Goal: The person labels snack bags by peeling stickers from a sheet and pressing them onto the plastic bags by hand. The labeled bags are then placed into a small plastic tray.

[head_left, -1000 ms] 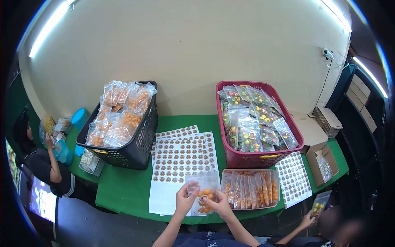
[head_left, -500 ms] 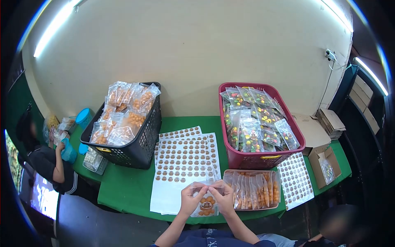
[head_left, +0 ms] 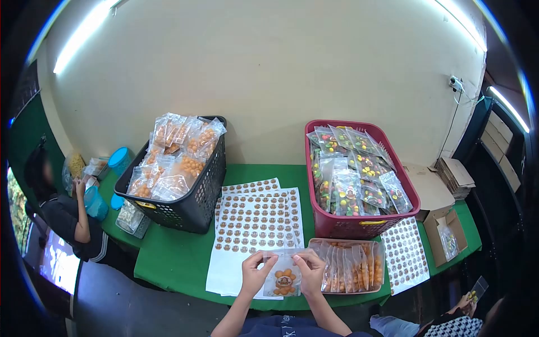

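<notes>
A small clear bag [head_left: 284,282] of orange balls with a round brown sticker hangs upright between my hands. My left hand [head_left: 257,271] pinches the left part of its top edge, and my right hand [head_left: 309,271] pinches the right part. The fingertips of both hands are slightly apart along the bag's top. Behind the bag lie white sheets of round brown stickers [head_left: 255,217]. Just right of my right hand, a clear tray [head_left: 383,281] holds a row of similar bags of orange balls.
A black basket [head_left: 193,210] holds orange-ball bags; a maroon basket [head_left: 342,226] holds colourful sweet bags. Another sticker sheet [head_left: 405,255] and an open cardboard box [head_left: 435,236] are at right. One person [head_left: 67,222] stands left; another person's hands [head_left: 467,303] hold a bag lower right.
My hands have moved apart along the bag's top edge. The view has shifted slightly. The person at left has raised a hand, and the person at lower right now shows hands with a bag.
</notes>
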Tool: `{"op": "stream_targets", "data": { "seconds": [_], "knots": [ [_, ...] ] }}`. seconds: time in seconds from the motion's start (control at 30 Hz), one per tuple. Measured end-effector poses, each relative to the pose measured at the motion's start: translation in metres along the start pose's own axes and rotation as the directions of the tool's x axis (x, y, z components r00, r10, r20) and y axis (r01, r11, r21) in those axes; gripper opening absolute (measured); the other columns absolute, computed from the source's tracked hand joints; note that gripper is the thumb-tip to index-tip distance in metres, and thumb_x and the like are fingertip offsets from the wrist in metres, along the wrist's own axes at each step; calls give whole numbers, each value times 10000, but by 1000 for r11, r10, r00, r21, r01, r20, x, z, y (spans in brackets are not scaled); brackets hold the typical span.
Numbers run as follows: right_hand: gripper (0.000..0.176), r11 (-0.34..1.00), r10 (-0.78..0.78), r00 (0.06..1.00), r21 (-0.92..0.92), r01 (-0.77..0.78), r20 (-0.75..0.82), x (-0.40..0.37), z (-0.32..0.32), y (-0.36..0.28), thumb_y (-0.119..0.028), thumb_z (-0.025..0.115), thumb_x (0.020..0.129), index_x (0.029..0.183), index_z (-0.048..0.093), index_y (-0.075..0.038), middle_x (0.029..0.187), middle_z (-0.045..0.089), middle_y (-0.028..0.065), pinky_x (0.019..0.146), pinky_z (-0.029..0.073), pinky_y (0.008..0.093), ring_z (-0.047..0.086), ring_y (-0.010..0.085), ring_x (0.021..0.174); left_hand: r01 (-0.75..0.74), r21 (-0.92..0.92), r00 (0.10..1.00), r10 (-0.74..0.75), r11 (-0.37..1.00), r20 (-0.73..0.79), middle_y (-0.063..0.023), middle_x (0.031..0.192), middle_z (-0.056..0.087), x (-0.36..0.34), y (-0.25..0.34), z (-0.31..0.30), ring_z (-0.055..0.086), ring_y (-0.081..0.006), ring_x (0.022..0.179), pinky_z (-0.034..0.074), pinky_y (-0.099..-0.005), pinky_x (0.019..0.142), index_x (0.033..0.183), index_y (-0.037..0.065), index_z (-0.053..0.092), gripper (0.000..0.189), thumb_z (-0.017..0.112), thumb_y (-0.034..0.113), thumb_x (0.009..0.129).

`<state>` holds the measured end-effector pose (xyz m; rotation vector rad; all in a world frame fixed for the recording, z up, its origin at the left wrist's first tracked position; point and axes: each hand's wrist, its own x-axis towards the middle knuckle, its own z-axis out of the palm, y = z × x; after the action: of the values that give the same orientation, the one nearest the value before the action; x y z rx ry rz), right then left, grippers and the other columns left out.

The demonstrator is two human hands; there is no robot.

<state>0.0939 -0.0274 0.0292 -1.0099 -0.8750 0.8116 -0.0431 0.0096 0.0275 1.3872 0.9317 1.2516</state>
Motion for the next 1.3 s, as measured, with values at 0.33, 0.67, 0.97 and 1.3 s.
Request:
{"op": "stream_targets", "data": {
  "seconds": [0.33,0.67,0.97,1.3],
  "knots": [
    [171,1000,-4,996,-7,4,86,0,3,-11,-35,488,829,824,634,53,788,549,71,659,422,233,516,123,708,84,-272,995,-96,959,-31,-71,793,621,2,7,-6,584,-117,753,458,-230,702,863,-47,611,133,545,66,840],
    [204,990,70,997,-120,-72,-17,-2,-4,8,-97,487,873,950,612,44,871,550,67,711,433,224,527,112,802,-180,346,982,190,921,6,-85,1073,532,-3,8,-12,524,-171,952,424,-304,801,1106,22,512,419,657,107,723],
    [300,937,-104,960,-299,182,259,-10,17,15,-110,577,812,1088,544,3,1009,493,75,872,358,282,469,165,973,171,-129,985,-173,977,-6,-88,990,591,-4,-8,-4,541,-129,940,446,-245,791,1054,-7,550,313,639,85,768],
    [236,983,153,980,-125,-137,128,4,-11,23,-88,701,692,897,599,-31,862,485,-1,685,357,221,415,80,755,210,-127,975,-198,969,105,-55,820,621,-5,1,-10,579,-104,794,458,-226,716,876,-10,615,118,610,76,796]
  ]
}}
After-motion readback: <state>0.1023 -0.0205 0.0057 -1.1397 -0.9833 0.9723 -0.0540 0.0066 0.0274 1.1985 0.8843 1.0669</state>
